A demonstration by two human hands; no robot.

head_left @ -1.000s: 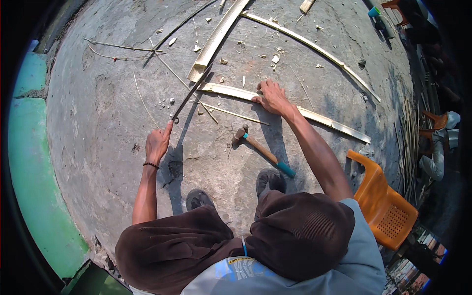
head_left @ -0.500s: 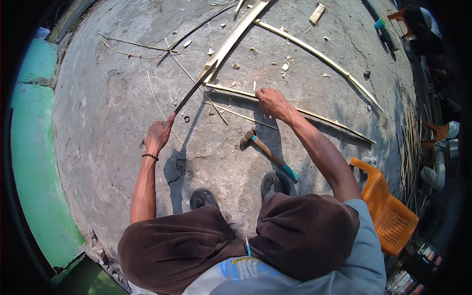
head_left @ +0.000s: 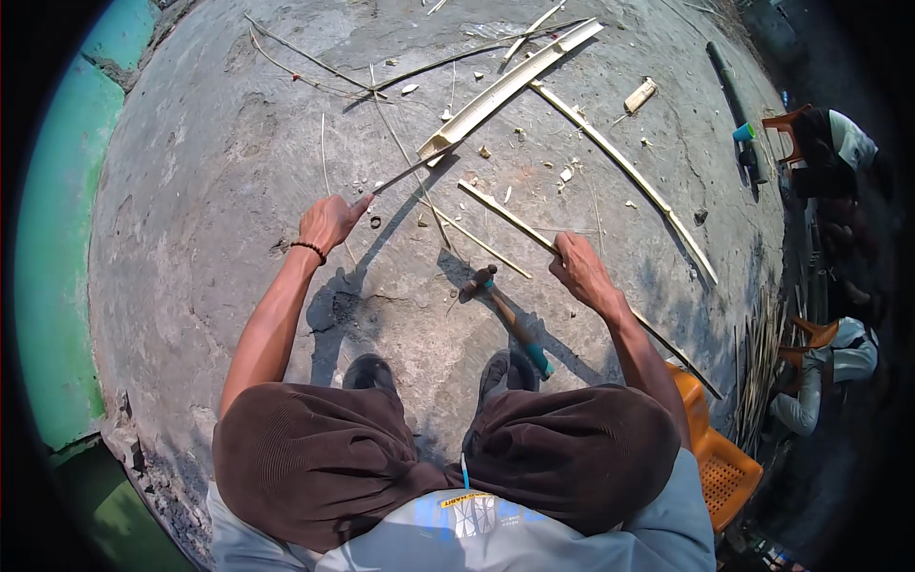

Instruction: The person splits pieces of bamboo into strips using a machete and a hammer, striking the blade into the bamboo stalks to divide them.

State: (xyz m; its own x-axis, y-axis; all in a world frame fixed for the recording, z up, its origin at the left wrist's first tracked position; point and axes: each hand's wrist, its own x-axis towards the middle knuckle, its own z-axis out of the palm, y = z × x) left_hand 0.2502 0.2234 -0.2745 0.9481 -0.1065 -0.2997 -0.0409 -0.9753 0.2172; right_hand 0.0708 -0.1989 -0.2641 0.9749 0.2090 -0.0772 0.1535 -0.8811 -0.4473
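Two hands work beside the hammer [head_left: 505, 313] on the concrete floor: left hand [head_left: 329, 221] is clamped on a long blade [head_left: 408, 171], right hand [head_left: 581, 272] presses a bamboo strip [head_left: 515, 221] just above the hammer. The blade may slip toward the fingers if the strip rolls.

no pkgs, signs or screens in view, only a blue-yellow printed patch [head_left: 464, 507] on shirt front

bamboo strip [head_left: 519, 221]: pale yellow
split bamboo pole [head_left: 510, 86]: cream inside
hammer [head_left: 510, 319]: brown shaft, teal handle end
floor [head_left: 219, 162]: mottled grey concrete
wall edge [head_left: 57, 238]: green and turquoise
chair [head_left: 720, 458]: orange, latticed
trousers [head_left: 315, 458]: dark brown
wristband [head_left: 308, 248]: black
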